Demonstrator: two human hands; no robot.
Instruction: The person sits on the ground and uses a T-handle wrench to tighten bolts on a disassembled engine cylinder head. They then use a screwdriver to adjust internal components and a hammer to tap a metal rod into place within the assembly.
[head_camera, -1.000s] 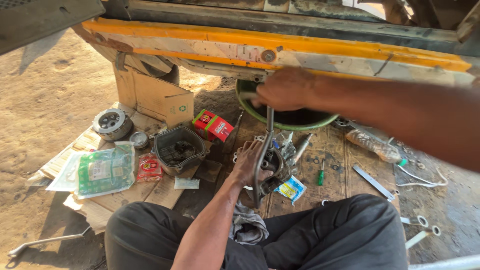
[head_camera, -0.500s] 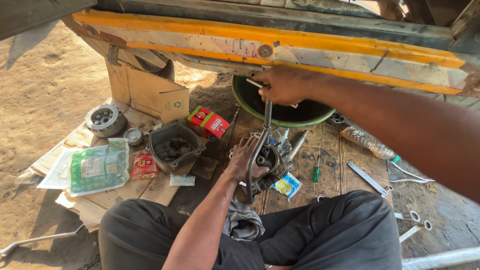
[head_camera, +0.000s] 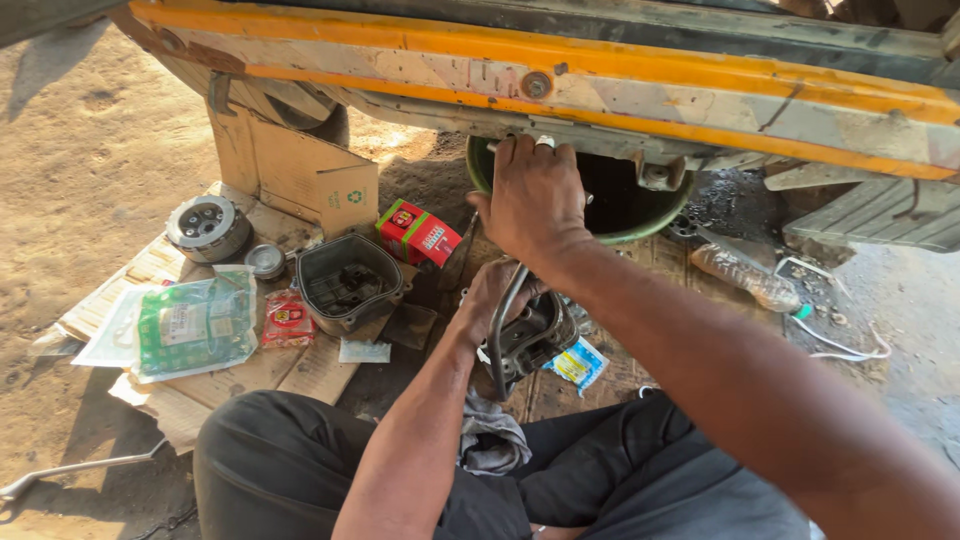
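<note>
Gripping hard with both: left hand (head_camera: 497, 297) wrapped round a dark metal engine part (head_camera: 540, 335) just above the lap, right hand (head_camera: 530, 195) closed over the top end of a long grey bar tool (head_camera: 496, 335) running down to that part. Looks mid-job, judging by the spread: several pieces already off and laid out, nothing visibly refitted.

Sweeping left to right now:
- Round clutch-like assembly (head_camera: 207, 227) on the cardboard sheet (head_camera: 300, 370).
- Clear bag (head_camera: 195, 325) holding a green packet, small red sachet (head_camera: 287, 318) just beside it.
- Open black casing (head_camera: 348, 283), dark parts sitting inside.
- Behind, a brown cardboard box (head_camera: 300, 175), contents hidden, and a red carton (head_camera: 418, 233) near it.
- Grey rag (head_camera: 490, 440) on the lap, below the left forearm.
- Past the hands, a green basin (head_camera: 655, 222), dark inside, contents impossible to tell.
- Blue-and-yellow sachet (head_camera: 578, 362) right of the engine part.
- Clear plastic bottle (head_camera: 745, 278) lying on its side.
</note>
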